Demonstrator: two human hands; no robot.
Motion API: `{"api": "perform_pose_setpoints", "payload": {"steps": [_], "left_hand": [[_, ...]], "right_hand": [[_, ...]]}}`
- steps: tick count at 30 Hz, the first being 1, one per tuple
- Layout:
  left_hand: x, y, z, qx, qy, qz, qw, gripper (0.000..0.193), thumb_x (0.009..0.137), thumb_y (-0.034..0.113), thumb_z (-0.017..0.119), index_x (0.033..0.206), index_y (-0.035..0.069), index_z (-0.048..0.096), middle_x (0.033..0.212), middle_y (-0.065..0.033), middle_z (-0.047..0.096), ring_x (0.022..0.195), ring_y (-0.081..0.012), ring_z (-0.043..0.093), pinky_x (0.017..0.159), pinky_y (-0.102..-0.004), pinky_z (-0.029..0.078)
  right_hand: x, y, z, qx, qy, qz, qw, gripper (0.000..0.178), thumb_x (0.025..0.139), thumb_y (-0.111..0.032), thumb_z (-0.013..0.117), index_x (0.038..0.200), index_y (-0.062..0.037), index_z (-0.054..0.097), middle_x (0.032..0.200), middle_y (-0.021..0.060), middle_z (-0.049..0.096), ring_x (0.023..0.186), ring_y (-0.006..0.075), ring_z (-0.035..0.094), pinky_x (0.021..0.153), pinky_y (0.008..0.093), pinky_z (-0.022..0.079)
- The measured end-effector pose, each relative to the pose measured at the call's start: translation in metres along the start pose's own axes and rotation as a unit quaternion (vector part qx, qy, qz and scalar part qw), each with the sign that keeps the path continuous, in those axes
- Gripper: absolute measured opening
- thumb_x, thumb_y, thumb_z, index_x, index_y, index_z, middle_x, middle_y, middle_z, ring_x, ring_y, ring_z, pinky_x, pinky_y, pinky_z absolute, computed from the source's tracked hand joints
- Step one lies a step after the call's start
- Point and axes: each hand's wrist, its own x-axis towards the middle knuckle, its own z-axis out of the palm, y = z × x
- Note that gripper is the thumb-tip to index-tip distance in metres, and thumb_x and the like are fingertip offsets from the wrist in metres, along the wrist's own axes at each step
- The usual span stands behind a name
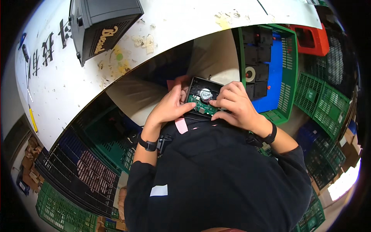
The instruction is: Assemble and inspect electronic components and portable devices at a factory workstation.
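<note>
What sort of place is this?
Likely an electronics assembly or repair workshop: a green circuit board in an open black casing, black parts in a green crate, a scuffed white table.

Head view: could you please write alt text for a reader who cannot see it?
A person's left hand holds an open black casing with a green circuit board and round silver part inside; the right hand has its fingers over the casing's right side. A white table lies ahead, a green crate to the right.
</note>
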Motion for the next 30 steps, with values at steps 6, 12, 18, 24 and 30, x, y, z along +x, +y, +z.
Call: {"api": "perform_pose_setpoints", "payload": {"steps": [6,12,18,24,30], "left_hand": [[0.005,0.020,0.001,0.014,-0.024,-0.012,1.000,0.087,0.089,0.014,0.076,0.156,0.000,0.023,0.091,-0.0045,0.055,0.075,-0.0123,0.049,0.067,-0.0281,0.045],[0.005,0.009,0.000,-0.011,-0.055,-0.042,0.998,0.080,0.092,0.017,0.074,0.153,-0.001,0.027,0.103,-0.0081,0.060,0.076,-0.0131,0.050,0.069,-0.0294,0.047],[0.004,0.012,0.010,0.025,-0.010,-0.025,0.999,0.077,0.093,0.017,0.075,0.152,-0.002,0.029,0.108,-0.0092,0.063,0.077,-0.0124,0.050,0.069,-0.0291,0.047],[0.010,0.053,0.035,-0.031,0.048,-0.013,0.998,0.077,0.090,0.014,0.077,0.151,0.000,0.032,0.115,-0.0096,0.062,0.079,-0.0112,0.051,0.070,-0.0276,0.048],[0.020,0.101,0.054,0.115,-0.001,-0.028,0.993,0.068,0.092,0.009,0.074,0.149,0.000,0.038,0.126,-0.0118,0.058,0.087,-0.0111,0.053,0.077,-0.0255,0.048]], "right_hand": [[-0.005,-0.005,0.001,0.026,-0.009,0.004,1.000,0.050,0.069,-0.028,0.088,0.109,-0.0041,0.072,0.088,0.0030,0.060,0.091,0.0248,0.059,0.092,0.0452,0.040],[-0.004,-0.001,-0.002,0.043,-0.031,0.039,0.998,0.049,0.069,-0.029,0.088,0.108,-0.0052,0.072,0.090,0.0039,0.060,0.092,0.0253,0.059,0.092,0.0459,0.040],[-0.010,0.004,0.006,0.045,-0.008,0.047,0.998,0.065,0.066,-0.032,0.092,0.121,-0.0068,0.069,0.114,0.0122,0.060,0.108,0.0320,0.057,0.099,0.0492,0.041],[-0.017,-0.021,-0.010,-0.038,0.064,0.149,0.986,0.102,0.057,-0.036,0.096,0.145,-0.0075,0.051,0.140,0.0210,0.049,0.128,0.0403,0.050,0.111,0.0509,0.038],[-0.047,-0.001,0.000,0.018,0.086,0.220,0.971,0.111,0.059,-0.030,0.094,0.152,-0.0048,0.041,0.148,0.0229,0.045,0.135,0.0404,0.048,0.115,0.0468,0.038]]}}
